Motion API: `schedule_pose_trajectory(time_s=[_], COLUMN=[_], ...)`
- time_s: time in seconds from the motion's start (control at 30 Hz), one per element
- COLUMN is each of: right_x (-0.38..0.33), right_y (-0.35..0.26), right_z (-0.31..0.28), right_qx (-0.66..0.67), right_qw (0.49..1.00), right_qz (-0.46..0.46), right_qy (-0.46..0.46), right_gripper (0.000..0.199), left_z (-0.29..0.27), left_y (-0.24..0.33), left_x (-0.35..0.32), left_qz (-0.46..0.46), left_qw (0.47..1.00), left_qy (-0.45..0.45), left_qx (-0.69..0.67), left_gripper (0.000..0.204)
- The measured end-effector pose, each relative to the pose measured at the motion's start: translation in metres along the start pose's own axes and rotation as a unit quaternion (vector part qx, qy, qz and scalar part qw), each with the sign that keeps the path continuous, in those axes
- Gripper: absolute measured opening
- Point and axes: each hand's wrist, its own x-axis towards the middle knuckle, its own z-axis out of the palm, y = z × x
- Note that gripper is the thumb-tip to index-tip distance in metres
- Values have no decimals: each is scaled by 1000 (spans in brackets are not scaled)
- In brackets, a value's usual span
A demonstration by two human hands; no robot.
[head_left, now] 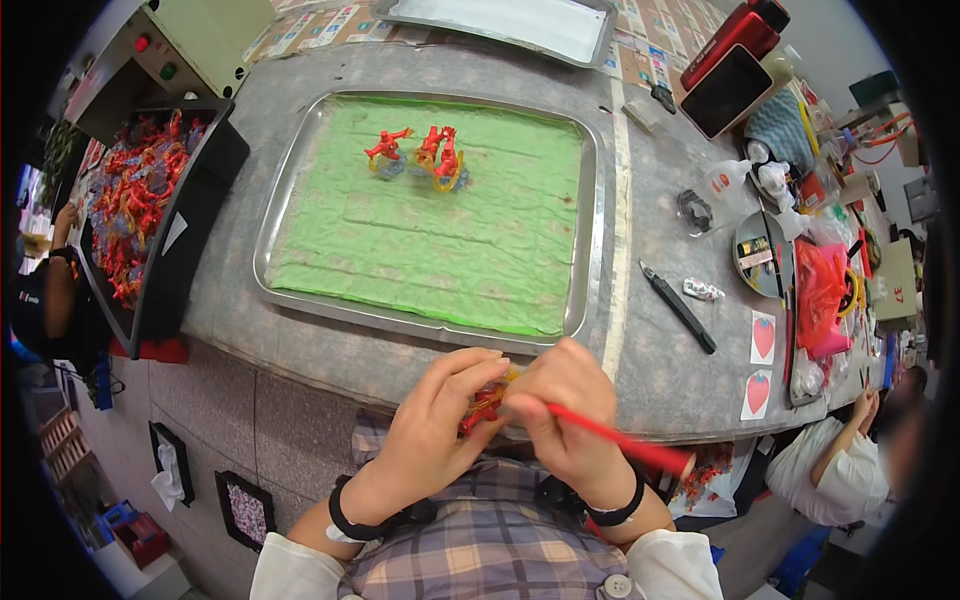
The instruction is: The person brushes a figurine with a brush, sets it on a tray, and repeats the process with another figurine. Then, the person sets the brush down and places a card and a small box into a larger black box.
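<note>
My left hand (432, 412) pinches a small red and yellow plastic figurine (484, 404) at the table's near edge, in front of my lap. Fingers of both hands cover much of it. In my right hand (570, 408) is a slim red-handled tool (640, 449), its handle pointing to the lower right. The tool's working end is hidden behind my fingers, so I cannot tell its kind. Just beyond my hands lies a metal tray (590, 225) lined with green cloth (420, 245). Several red, yellow and clear blue figurines (441, 163) stand on that cloth.
At the left, a black bin (190, 215) is heaped with similar figurines. A black craft knife (680, 308) and a crumpled tube (702, 289) lie right of the tray. Farther right are a round dish (760, 250) and a dark-screened tablet (725, 92). Other people work at both sides.
</note>
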Motion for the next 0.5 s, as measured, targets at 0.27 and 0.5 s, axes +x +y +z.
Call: schedule_pose_trajectory(time_s=[0.27,0.5], right_x=[-6,-5], right_y=[-3,0], right_z=[-20,-11], right_qx=[92,125], right_qw=[990,990], right_qz=[82,66], right_qy=[69,-22], right_gripper=[16,16], left_z=[-1,-7], left_y=[6,2], left_x=[0,-2], left_qz=[-29,-57], left_qw=[999,996], left_qy=[-5,-39], left_qx=[-37,-49], left_gripper=[63,63])
